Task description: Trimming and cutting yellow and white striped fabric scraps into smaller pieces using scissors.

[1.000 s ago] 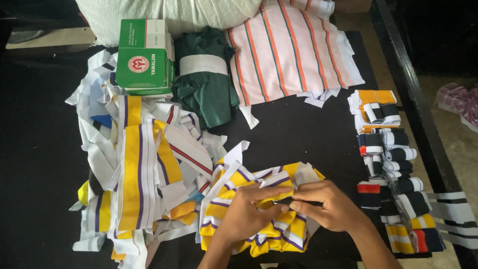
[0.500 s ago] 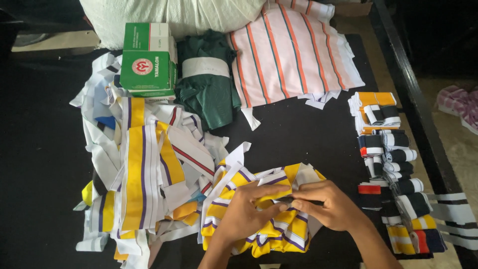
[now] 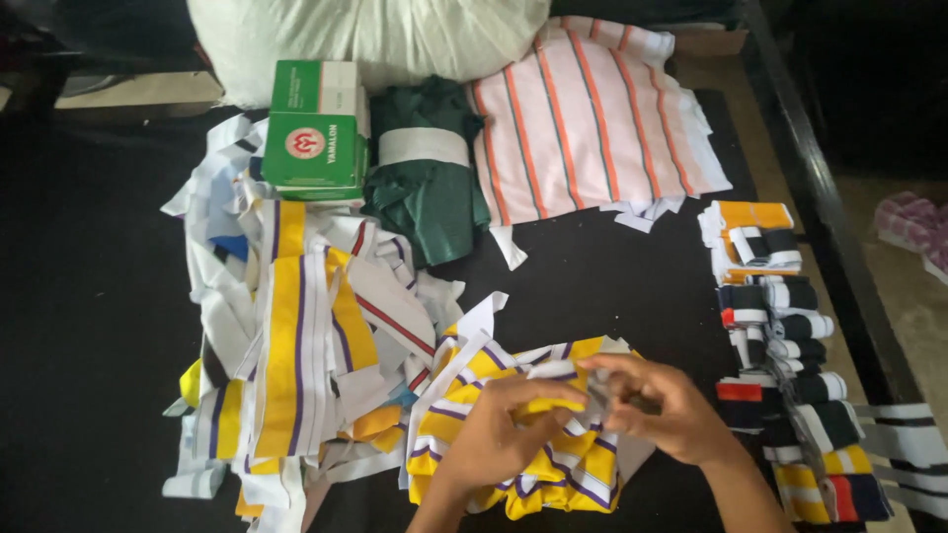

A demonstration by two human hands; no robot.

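I take the yellow striped bundle (image 3: 513,434) as the landmark; it lies at the near edge of the dark surface (image 3: 612,276). My left hand (image 3: 499,434) rests on top of the bundle with fingers curled, pinching a white fabric strip (image 3: 555,370) at its upper edge. My right hand (image 3: 664,407) is closed on the same strip just to the right of the bundle.

Risks, as I judge them:
- The strip can slip from either pinch, since only the fingertips hold it
- Pulling can drag loose layers of the bundle apart

Surroundings:
- The heap of cut strips (image 3: 296,345) touches the bundle on its left and can snag
- The row of folded collars (image 3: 780,345) lies right of the bundle, near my right wrist
- The green boxes (image 3: 316,128), the green garment (image 3: 425,168) and the striped cloth (image 3: 592,118) lie well beyond the bundle
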